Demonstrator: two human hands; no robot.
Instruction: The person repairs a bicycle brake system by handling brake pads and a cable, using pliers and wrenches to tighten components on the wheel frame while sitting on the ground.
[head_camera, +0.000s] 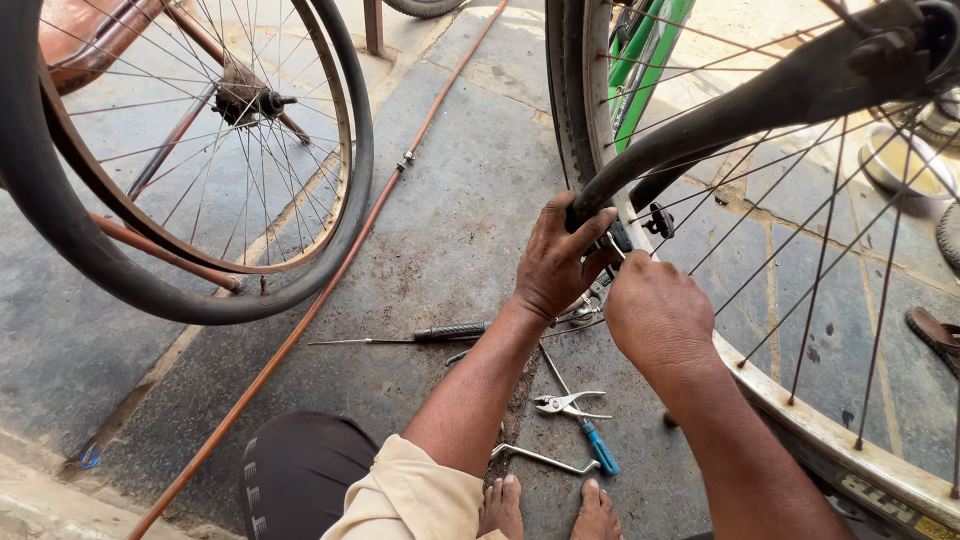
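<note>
My left hand (556, 262) grips the lower end of a black bicycle fork or stay (760, 100) where it meets the wheel rim. Just to its right, my right hand (655, 315) is closed on a small metal part at the brake by the rim (800, 405); what it pinches is hidden by the fingers. A black brake block (660, 220) sticks out beside the spokes. Both hands work at the same spot, almost touching.
On the concrete floor lie a black-handled screwdriver (430, 334), blue-handled pliers (580, 415) and a bent metal lever (545, 459). A second wheel (200, 150) with a loose tyre stands at the left. A long copper-coloured rod (330, 290) crosses the floor. My bare feet (550, 510) are below.
</note>
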